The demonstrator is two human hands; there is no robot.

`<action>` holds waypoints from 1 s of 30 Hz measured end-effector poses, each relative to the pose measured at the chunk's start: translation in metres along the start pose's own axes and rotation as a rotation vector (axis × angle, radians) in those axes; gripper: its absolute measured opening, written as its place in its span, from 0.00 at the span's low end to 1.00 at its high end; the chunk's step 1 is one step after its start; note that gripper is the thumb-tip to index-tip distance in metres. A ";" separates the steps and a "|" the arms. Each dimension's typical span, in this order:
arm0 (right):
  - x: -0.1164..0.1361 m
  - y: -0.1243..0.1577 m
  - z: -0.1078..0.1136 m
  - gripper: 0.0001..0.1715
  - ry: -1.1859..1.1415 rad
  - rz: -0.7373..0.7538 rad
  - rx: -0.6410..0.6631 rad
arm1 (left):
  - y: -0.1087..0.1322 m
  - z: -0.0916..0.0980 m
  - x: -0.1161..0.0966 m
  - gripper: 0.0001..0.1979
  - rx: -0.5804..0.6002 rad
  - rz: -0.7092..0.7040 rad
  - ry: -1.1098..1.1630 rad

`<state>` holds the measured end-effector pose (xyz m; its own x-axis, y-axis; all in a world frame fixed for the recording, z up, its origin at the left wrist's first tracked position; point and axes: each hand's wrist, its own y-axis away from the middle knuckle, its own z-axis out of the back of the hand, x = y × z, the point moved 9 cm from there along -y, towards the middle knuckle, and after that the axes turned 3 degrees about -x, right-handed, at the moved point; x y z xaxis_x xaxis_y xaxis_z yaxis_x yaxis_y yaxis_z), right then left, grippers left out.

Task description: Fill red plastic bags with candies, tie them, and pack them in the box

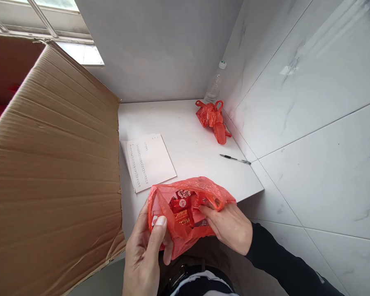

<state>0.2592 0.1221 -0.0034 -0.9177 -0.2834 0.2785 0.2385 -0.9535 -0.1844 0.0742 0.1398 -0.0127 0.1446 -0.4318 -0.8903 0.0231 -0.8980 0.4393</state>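
A thin red plastic bag (185, 242) is held with its mouth spread, just past the near edge of the table. Several small red wrapped packets (182, 203) with printed characters lie inside it. My left hand (148, 246) grips the bag's left rim, thumb on the outside near me and fingers behind the film. At the right rim, my right hand (230, 226) is closed on the film beside a handle loop, its fingertips reaching into the mouth. Part of those fingers is hidden by the plastic.
A large cardboard box (64, 164) with red contents fills the left side. On the white table (188, 135) are printed sheets (151, 160), a pen (234, 159), a crumpled red bag (211, 117) and a clear bottle (215, 84). A tiled wall (311, 135) borders the right.
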 end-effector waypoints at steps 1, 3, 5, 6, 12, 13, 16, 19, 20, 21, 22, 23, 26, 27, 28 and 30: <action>0.000 0.002 -0.011 0.16 0.039 0.013 0.092 | 0.000 0.000 0.000 0.31 0.006 -0.005 -0.003; -0.003 0.005 -0.027 0.18 0.110 0.011 0.221 | -0.001 0.000 -0.001 0.30 0.017 -0.028 -0.005; -0.008 0.004 -0.032 0.19 0.130 -0.017 0.226 | -0.002 0.000 -0.003 0.30 0.019 -0.051 -0.002; -0.009 0.004 -0.033 0.20 0.131 -0.031 0.237 | -0.002 0.001 -0.004 0.29 0.020 -0.056 -0.002; -0.008 0.000 -0.039 0.18 0.180 -0.123 0.422 | -0.001 0.000 -0.005 0.28 0.033 -0.054 -0.017; -0.004 -0.002 -0.039 0.18 0.188 -0.125 0.435 | -0.001 0.000 -0.005 0.28 0.035 -0.054 -0.016; 0.011 -0.010 -0.043 0.26 0.152 -0.081 0.455 | -0.002 0.000 -0.004 0.28 0.038 -0.051 -0.010; 0.017 -0.014 -0.053 0.33 0.098 -0.074 0.499 | -0.002 0.003 -0.004 0.28 0.028 -0.057 -0.020; 0.016 -0.014 -0.055 0.33 0.102 -0.091 0.510 | -0.002 0.004 -0.004 0.28 0.019 -0.059 -0.025; 0.016 -0.014 -0.055 0.32 0.111 -0.106 0.509 | -0.002 0.006 -0.004 0.29 0.010 -0.060 -0.026; 0.016 -0.014 -0.053 0.31 0.115 -0.107 0.499 | -0.002 0.008 -0.003 0.29 -0.001 -0.056 -0.025; 0.018 -0.013 -0.051 0.29 0.109 -0.094 0.490 | -0.002 0.010 -0.003 0.29 -0.015 -0.048 -0.024; 0.028 -0.006 -0.050 0.19 0.050 -0.015 0.551 | -0.001 0.012 -0.002 0.30 -0.038 -0.036 -0.023; 0.031 -0.003 -0.052 0.16 0.036 0.005 0.587 | -0.001 0.012 -0.001 0.31 -0.032 -0.034 -0.021; 0.032 -0.002 -0.053 0.15 0.033 0.009 0.608 | -0.001 0.012 0.000 0.32 -0.030 -0.030 -0.019; 0.033 -0.007 -0.054 0.18 0.032 -0.010 0.586 | -0.001 0.014 0.002 0.32 -0.048 -0.010 -0.011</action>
<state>0.2105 0.1252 -0.0438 -0.9278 -0.2795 0.2472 0.3574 -0.8563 0.3730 0.0607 0.1388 -0.0170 0.1334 -0.4242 -0.8957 0.0719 -0.8973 0.4356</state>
